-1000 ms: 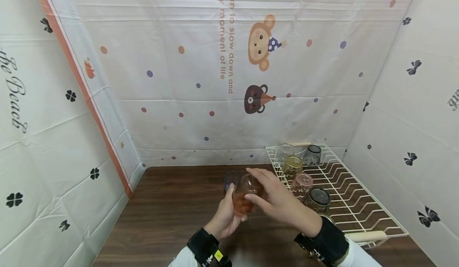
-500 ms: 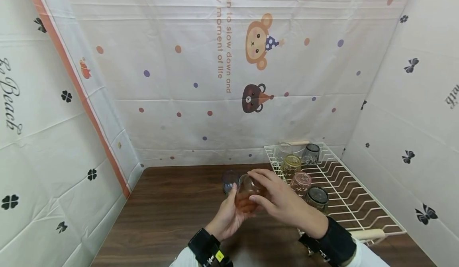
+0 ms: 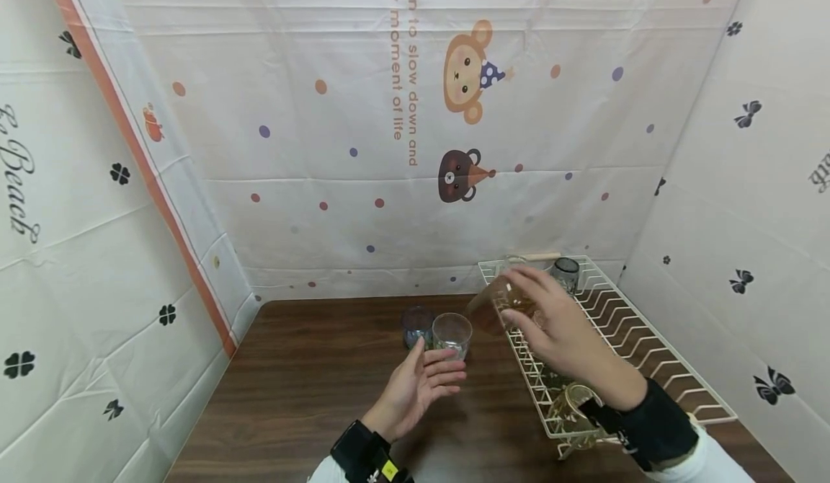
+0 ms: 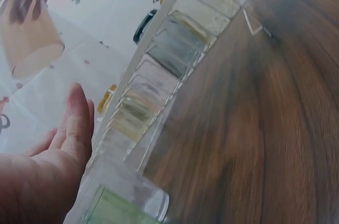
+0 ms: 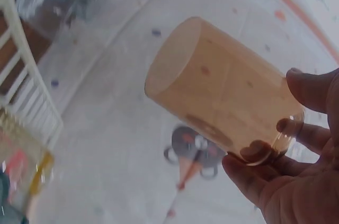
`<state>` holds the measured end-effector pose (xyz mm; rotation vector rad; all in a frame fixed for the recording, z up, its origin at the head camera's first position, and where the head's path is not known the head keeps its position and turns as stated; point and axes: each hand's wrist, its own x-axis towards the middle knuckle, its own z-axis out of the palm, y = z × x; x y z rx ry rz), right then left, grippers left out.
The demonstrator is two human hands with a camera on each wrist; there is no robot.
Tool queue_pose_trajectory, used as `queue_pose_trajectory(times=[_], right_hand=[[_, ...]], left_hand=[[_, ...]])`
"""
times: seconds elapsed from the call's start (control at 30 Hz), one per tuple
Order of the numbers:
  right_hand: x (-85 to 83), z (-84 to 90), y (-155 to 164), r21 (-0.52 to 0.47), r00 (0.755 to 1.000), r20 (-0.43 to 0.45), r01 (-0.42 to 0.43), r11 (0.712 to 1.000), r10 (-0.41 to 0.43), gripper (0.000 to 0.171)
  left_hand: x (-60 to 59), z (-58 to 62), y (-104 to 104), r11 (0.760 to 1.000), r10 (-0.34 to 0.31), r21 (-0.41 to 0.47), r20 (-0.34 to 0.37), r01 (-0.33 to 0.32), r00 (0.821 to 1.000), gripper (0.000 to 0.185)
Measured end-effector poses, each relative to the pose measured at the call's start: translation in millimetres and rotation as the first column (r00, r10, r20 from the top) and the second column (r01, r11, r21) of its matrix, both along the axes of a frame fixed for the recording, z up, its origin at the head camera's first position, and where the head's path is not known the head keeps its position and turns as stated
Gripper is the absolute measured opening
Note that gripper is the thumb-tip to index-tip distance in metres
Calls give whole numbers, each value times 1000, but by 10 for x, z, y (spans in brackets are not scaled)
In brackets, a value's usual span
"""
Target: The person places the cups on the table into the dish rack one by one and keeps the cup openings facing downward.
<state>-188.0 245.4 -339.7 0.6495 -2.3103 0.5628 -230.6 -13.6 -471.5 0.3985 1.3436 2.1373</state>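
My right hand [image 3: 570,328] grips an amber drinking glass [image 5: 228,91] near its base. In the right wrist view the glass's rim points away from the fingers; in the head view the glass blurs beside the rack's left edge. My left hand [image 3: 415,393] holds nothing, its fingers extended on the near side of a clear glass [image 3: 452,333] standing on the table. Whether those fingers touch the glass cannot be told. Close behind and left of it stands a bluish-purple glass [image 3: 417,324].
A white wire rack [image 3: 655,349] occupies the table's right side. It holds several upturned glasses, among them a smoky one [image 3: 566,274] at the back and a yellowish one [image 3: 579,405] at the front. Printed cloth walls [image 3: 363,108] enclose the brown wooden table [image 3: 311,368].
My right hand has moved right and up toward the rack, taking the amber glass out of my left hand. My left hand's fingers have spread. The clear glass behind has come into sight.
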Motion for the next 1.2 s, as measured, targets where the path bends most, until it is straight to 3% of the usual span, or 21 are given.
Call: queue_pose_trajectory(times=[0.13,0.23,0.3,0.4,0.47,0.53,0.57,0.63,0.8,0.87,1.1,1.2], right_hand=[[-43,95,209,-59,997,-38,67,996,-69,64],[-87,113,361,-103,991,-25,130,986,-133,61],[-117,105,461,-132,986,-1,165,977,-167,61],[-173,90,619,-158,979,24,203,966,-202,60],[-226,77,732,-168,975,32,224,960,-222,60],[-284,54,853,-161,967,56,254,954,-248,61],[-313,38,912,-156,962,75,270,950,-261,61],[-380,-7,1031,-138,952,115,299,944,-285,62],[-566,-102,1250,-53,918,216,351,935,-332,61],[-650,-133,1314,-16,903,258,361,933,-345,62],[-947,-319,1503,122,802,443,388,913,-400,63],[-1022,-385,1541,180,783,460,380,907,-419,60]], left_hand=[[-10,-26,-32,994,70,-76,-87,-76,994,74],[0,-53,-36,964,172,-167,-209,-209,963,61],[16,-80,-32,917,248,-230,-316,-327,916,50],[45,-119,-21,808,336,-297,-478,-510,811,34],[56,-140,-18,740,367,-312,-556,-596,746,25],[58,-153,-20,686,380,-324,-605,-652,700,17],[60,-155,-23,666,383,-332,-615,-668,689,14],[56,-163,-34,643,379,-345,-633,-684,675,13],[47,-178,-81,600,350,-395,-653,-696,672,19],[45,-185,-99,590,343,-402,-659,-700,669,21],[42,-240,-137,576,332,-421,-663,-701,671,21],[46,-267,-162,572,320,-426,-671,-701,669,22]])
